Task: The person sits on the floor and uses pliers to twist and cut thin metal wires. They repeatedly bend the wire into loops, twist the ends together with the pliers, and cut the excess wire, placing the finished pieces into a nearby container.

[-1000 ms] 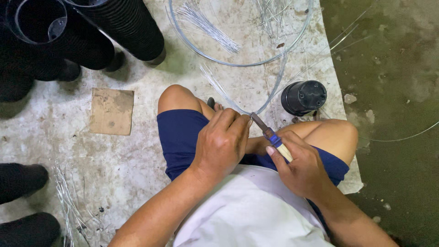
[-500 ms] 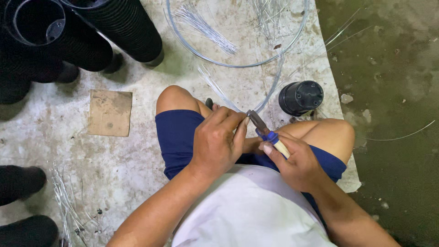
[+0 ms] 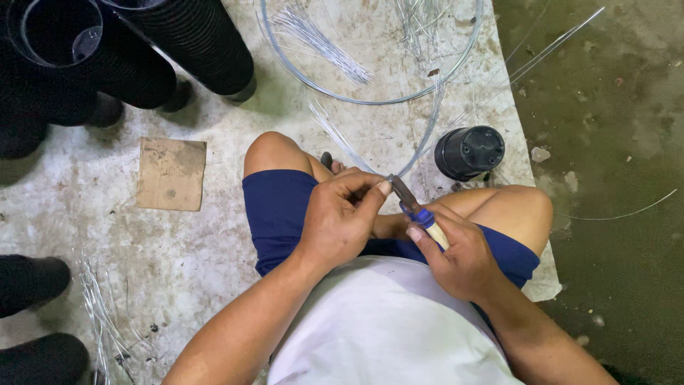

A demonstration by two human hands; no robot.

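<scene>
I sit on the ground with my knees apart. My right hand [image 3: 459, 257] grips pliers [image 3: 419, 211] with blue and pale handles, their jaws pointing up-left. My left hand [image 3: 340, 221] pinches a thin silver wire [image 3: 426, 132] right at the jaws, fingertips touching the tool's tip. The wire curves up from there into a large coil [image 3: 370, 98] lying on the floor ahead of me.
Stacks of black ribbed plastic pots [image 3: 192, 43] stand at the top left, more at the lower left [image 3: 35, 281]. A single black pot [image 3: 469, 152] lies by my right knee. Cut wire pieces [image 3: 320, 43] lie inside the coil and at lower left [image 3: 107, 321]. A cardboard square [image 3: 172, 174] lies left.
Both hands shifted slightly left and up, keeping the wire pinched at the plier jaws. A long loose wire end at the upper right has swung upward.
</scene>
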